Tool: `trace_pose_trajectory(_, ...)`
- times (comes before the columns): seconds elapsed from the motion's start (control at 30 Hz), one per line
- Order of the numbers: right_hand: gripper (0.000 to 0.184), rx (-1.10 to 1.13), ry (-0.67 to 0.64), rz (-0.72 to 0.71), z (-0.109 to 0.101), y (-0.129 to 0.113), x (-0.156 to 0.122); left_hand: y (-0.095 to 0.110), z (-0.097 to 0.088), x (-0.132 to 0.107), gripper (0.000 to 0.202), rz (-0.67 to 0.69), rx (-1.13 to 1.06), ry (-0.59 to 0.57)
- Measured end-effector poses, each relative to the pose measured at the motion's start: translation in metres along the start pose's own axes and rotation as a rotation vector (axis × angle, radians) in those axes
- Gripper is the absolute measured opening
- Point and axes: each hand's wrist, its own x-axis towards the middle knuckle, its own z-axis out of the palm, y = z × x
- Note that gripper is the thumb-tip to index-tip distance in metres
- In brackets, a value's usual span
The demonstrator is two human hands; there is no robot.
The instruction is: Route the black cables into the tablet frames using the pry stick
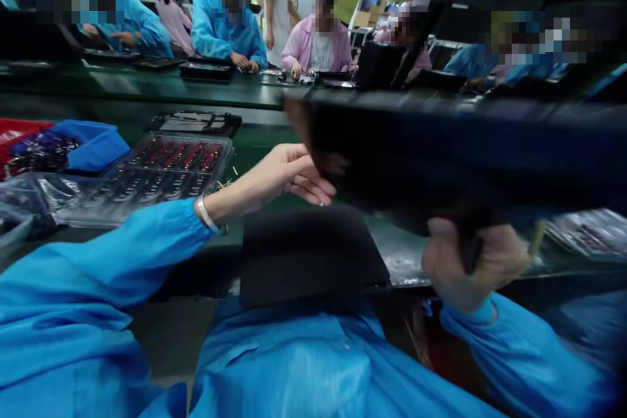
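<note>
A large dark flat panel [465, 150], smeared by motion, is raised over the right side of the bench. My right hand [473, 264], also blurred, grips its lower edge with thumb and fingers. Close to the panel's left end is my left hand [294, 173], its fingers loosely extended and slightly apart. Whether those fingers touch the panel I cannot tell. Below both hands, a black flat piece [311, 255] lies at the bench's front edge, close to my body. What the panel's far side looks like is hidden.
Left of me, a clear plastic tray [147, 176] holds rows of small red and dark parts. Beyond it are a blue bin [95, 144] with cables and a black frame [196, 123]. Another clear tray [592, 232] lies right. Several co-workers sit across the green bench [259, 95].
</note>
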Motion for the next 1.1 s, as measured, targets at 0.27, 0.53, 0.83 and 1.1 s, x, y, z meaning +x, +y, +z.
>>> trace_pose_trajectory(0.27, 0.017, 0.356, 0.122, 0.568, 0.011, -0.018, 0.008, 0.001, 0.025, -0.026, 0.022, 0.183, 0.098, 0.113)
trace_pose_trajectory(0.53, 0.027, 0.447, 0.01, 0.84, 0.015, -0.026, 0.001, -0.027, 0.022, -0.017, 0.041, 0.013, -0.107, 0.201)
trace_pose_trajectory(0.83, 0.03, 0.41, -0.3, 0.669, 0.011, 0.012, -0.002, -0.046, 0.014, -0.008, 0.043, -0.18, -0.184, 0.212)
trace_pose_trajectory(1.1, 0.031, 0.347, -0.393, 0.548, 0.009, 0.02, -0.003, -0.05, 0.013, -0.007, 0.043, -0.203, -0.171, 0.202)
